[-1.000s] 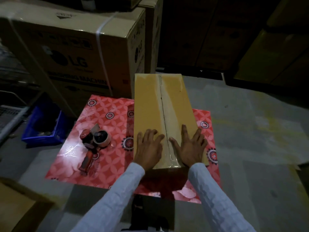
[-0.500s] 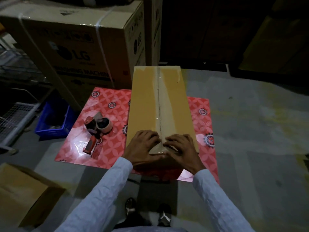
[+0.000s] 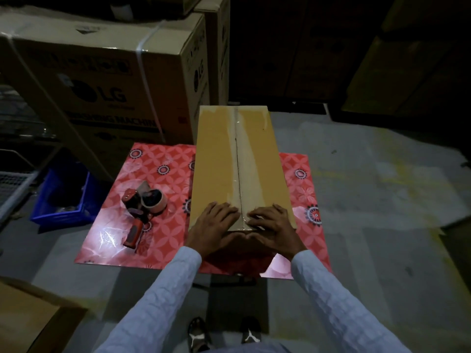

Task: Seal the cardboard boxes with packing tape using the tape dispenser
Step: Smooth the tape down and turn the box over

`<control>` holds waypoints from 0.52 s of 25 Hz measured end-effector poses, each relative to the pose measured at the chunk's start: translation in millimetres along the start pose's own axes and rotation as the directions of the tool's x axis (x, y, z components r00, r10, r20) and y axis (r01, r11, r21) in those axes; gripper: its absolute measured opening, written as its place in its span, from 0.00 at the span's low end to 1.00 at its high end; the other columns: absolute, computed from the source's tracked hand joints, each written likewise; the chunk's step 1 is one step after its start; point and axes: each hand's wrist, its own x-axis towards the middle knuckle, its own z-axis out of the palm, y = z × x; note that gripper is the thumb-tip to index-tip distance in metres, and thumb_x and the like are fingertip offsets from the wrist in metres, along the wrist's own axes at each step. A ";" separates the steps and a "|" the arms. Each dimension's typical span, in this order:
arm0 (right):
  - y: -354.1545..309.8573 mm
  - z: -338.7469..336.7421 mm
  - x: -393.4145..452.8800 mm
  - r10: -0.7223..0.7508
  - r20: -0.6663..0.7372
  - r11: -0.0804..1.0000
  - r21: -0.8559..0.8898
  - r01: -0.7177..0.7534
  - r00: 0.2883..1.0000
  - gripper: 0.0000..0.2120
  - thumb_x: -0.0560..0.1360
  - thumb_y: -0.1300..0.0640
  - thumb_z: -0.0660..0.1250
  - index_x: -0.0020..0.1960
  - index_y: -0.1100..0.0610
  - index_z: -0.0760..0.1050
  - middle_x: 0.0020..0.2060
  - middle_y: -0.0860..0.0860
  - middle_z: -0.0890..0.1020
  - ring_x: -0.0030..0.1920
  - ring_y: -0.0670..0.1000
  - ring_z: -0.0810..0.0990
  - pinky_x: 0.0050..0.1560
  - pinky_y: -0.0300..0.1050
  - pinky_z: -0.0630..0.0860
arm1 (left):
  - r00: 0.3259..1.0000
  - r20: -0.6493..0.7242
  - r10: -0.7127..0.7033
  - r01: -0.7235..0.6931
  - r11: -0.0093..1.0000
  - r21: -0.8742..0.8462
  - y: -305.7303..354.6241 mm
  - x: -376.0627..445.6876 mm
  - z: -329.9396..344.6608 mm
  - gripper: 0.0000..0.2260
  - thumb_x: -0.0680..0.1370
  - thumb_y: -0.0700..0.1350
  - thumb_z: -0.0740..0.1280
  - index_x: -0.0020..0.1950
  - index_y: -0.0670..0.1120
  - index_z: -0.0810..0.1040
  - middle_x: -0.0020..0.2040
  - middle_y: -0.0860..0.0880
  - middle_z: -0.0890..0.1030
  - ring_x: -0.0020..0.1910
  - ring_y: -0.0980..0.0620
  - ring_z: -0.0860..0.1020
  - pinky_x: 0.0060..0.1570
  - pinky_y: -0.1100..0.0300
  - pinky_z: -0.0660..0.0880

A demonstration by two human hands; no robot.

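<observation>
A blue crate [image 3: 62, 200] is seen far left of the hands, before a large printed carton [image 3: 102, 80]. A red patterned mat [image 3: 158, 179] is spread on the grey floor [image 3: 369, 200]. The left hand [image 3: 214, 225] and right hand [image 3: 274, 229] are laid on the near end of the cardboard box [image 3: 216, 159], fingers bent over its edge beside the taped seam. The tape dispenser [image 3: 142, 210] is left lying to the left of the left hand.

Both pale-sleeved arms reach forward; the left hand [image 3: 212, 226] and right hand [image 3: 274, 229] lie side by side, palms down, fingers bent, fingertips nearly meeting.
</observation>
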 end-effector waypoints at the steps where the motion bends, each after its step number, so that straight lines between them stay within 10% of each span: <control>1: -3.1 1.3 5.6 0.006 0.001 1.000 0.012 -0.006 1.000 0.14 0.74 0.44 0.70 0.55 0.50 0.86 0.59 0.47 0.84 0.63 0.47 0.78 0.67 0.64 0.65 | 1.000 -0.008 -0.004 0.004 1.000 -0.029 -8.0 2.6 -2.8 0.23 0.79 0.61 0.66 0.66 0.47 0.79 0.65 0.47 0.80 0.67 0.44 0.76 0.69 0.43 0.70; 13: -13.4 27.7 26.9 0.003 -0.072 0.994 -0.111 -0.011 0.997 0.11 0.69 0.56 0.75 0.51 0.54 0.85 0.50 0.50 0.85 0.54 0.55 0.83 0.67 0.61 0.69 | 0.997 -0.047 0.062 -0.066 0.993 -0.094 -45.5 11.8 3.2 0.22 0.78 0.57 0.69 0.66 0.44 0.79 0.65 0.42 0.80 0.67 0.39 0.76 0.67 0.42 0.73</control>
